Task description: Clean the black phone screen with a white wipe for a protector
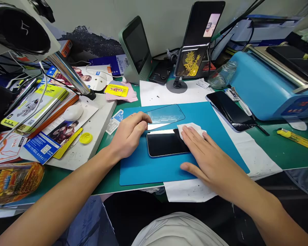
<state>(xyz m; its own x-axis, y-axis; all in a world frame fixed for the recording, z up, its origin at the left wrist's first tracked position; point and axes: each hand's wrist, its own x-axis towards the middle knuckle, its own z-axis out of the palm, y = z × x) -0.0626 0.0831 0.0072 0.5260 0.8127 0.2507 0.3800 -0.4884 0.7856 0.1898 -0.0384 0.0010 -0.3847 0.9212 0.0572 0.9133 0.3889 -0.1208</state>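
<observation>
A black phone [164,143] lies screen-up on a blue mat [143,167]. My left hand [129,135] rests at the phone's left end, fingers curled against its top-left corner, steadying it. My right hand [207,155] lies flat, fingers together, pressing a white wipe cloth [192,129] onto the right part of the screen. Just behind the phone, a clear screen protector [166,114] lies on the mat.
A second dark phone [229,109] lies at the right on white paper. A blue laminating machine [269,85] stands far right, with a yellow utility knife [296,138] before it. A phone on a stand [195,51], a grey device [136,48] and stacked packaging [41,109] crowd the back and left.
</observation>
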